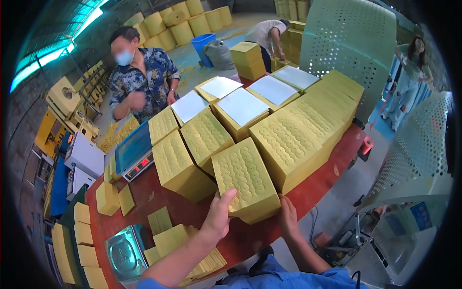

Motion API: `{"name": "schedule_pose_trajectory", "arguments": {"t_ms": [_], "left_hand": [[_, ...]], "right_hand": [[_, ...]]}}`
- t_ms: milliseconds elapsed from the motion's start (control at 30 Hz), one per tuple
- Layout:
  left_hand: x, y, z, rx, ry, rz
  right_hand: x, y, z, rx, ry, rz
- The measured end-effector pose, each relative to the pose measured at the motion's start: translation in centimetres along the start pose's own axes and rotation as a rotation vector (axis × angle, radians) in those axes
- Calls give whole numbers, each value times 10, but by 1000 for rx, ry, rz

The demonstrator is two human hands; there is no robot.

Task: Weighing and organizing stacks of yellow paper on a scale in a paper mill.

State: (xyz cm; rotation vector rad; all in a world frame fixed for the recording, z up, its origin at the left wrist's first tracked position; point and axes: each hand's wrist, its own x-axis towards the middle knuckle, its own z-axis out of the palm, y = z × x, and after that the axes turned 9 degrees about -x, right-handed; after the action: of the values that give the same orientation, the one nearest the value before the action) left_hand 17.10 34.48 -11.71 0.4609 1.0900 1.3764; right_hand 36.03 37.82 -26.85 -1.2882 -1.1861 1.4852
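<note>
Between my two hands is a thick stack of yellow embossed paper (245,176), its top covered with rows of round scalloped patterns. My left hand (219,216) is closed on its near left corner, thumb on top. At the near right side my right hand (288,216) presses against the stack, its fingers partly hidden. The stack stands at the near edge of a block of similar paper stacks (293,137) on a red table (332,176). Beside it on the left is another tall stack (180,166). White sheets (243,107) lie on several stacks farther back.
A digital scale (134,149) sits at the table's left, with a shiny metal-topped scale (126,255) nearer me. Loose yellow sheets (175,241) lie by my left forearm. A masked person (144,77) stands across the table; another person (267,36) bends behind. Perforated metal guards (349,53) stand at right.
</note>
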Motion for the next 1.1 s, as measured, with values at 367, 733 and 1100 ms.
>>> {"name": "schedule_pose_trajectory", "arguments": {"t_ms": [367,733,1100], "left_hand": [[-36,-5,25,204,48,420],[-55,-37,27,160,-36,585],[-202,-17,-71,94,170,933]], "right_hand": [[-58,-107,-4,-184,68,-620],[-72,-126,15,-191,60,-607],[-158,-120,108,-69,-452,-772]]}}
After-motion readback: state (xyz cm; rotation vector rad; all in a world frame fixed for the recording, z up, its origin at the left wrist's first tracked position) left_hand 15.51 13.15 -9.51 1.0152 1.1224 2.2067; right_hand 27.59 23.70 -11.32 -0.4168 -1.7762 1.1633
